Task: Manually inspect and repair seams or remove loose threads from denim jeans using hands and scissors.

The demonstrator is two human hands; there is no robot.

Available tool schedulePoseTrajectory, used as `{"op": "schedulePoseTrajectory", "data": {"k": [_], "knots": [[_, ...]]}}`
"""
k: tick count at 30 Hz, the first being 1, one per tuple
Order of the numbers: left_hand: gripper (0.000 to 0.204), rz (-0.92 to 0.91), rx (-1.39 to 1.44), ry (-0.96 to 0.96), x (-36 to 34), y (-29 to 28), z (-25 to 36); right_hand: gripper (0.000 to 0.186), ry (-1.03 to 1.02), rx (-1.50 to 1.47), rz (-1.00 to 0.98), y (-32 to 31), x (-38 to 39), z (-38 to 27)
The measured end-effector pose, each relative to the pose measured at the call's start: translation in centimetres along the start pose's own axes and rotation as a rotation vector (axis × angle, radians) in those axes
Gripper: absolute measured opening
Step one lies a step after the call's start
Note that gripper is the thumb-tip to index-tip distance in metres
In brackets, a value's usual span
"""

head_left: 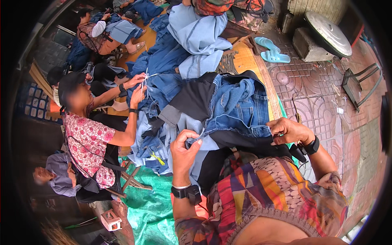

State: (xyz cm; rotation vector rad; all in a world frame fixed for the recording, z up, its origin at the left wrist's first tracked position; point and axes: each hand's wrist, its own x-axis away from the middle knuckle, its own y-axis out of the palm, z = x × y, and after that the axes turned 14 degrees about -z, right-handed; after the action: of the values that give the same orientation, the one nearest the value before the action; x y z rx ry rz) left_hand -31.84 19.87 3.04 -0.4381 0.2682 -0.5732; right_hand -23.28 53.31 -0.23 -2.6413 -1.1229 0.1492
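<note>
A pair of blue jeans (234, 102) with black cloth (188, 98) lies across my lap and the pile in front of me. My left hand (185, 153) pinches a seam at the lower left edge of the jeans, thumb pressed to the fabric. My right hand (288, 132) has its fingers closed on the jeans' lower right corner. Light blue denim (194, 41) and darker denim (159, 61) are heaped beyond them on a wooden board (257, 65).
At my left a co-worker (92, 143) handles white strands (147, 77); several others sit behind. A green tarp (143, 208) covers ground at lower left. Blue slippers (273, 57), a concrete block (306, 49) with a metal lid (326, 30), and a metal object (353, 85) are on the right.
</note>
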Motion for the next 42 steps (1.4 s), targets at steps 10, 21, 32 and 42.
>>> {"op": "schedulePoseTrajectory", "data": {"k": [10,21,32,42], "knots": [[0.013,0.027,0.132,-0.201,0.4,-1.3,0.5,0.022,0.001,-0.331,0.437,-3.7,-2.8,-3.6],[0.01,0.071,0.026,-0.095,1.2,0.2,0.8,0.018,0.113,0.117,0.291,-10.4,-16.3,1.3],[0.011,-0.008,0.093,-0.052,0.5,-0.5,-0.2,0.022,0.071,0.021,0.345,-9.4,-15.4,2.7],[0.012,-0.015,0.155,-0.004,0.6,-0.6,-0.6,0.021,0.134,-0.005,0.315,-9.1,-15.3,2.6]]}}
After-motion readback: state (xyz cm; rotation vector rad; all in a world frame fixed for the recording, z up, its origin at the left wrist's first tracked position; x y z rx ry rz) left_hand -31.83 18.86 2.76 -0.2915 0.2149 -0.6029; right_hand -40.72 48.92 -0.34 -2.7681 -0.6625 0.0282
